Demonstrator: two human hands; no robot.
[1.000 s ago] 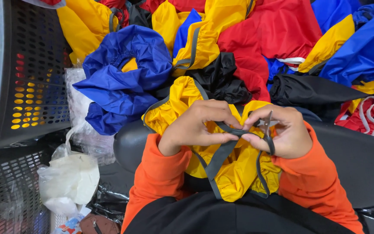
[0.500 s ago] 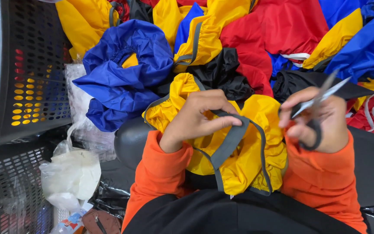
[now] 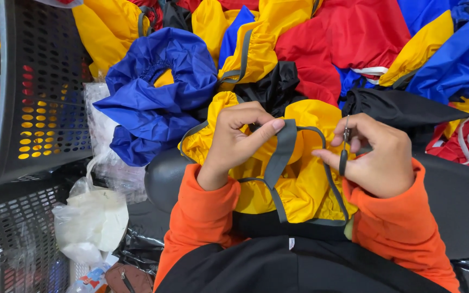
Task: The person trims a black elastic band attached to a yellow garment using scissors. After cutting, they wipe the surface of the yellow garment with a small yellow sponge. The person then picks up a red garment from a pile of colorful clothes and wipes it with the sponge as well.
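A yellow fabric piece with grey binding lies on my lap, over a black padded surface. My left hand pinches the grey strap of this piece between thumb and fingers and holds it up. To the right of the strap, my right hand grips small thread snips, blades pointing up. The snips are a little apart from the strap. Both my sleeves are orange.
Behind the lap is a heap of blue, red, yellow and black fabric pieces. A dark perforated basket with more pieces stands at the left. A white plastic bag lies below it.
My right hand with the snips came away from the strap, swung out right, and has come back closer to it. The left hand keeps hold of the grey strap.
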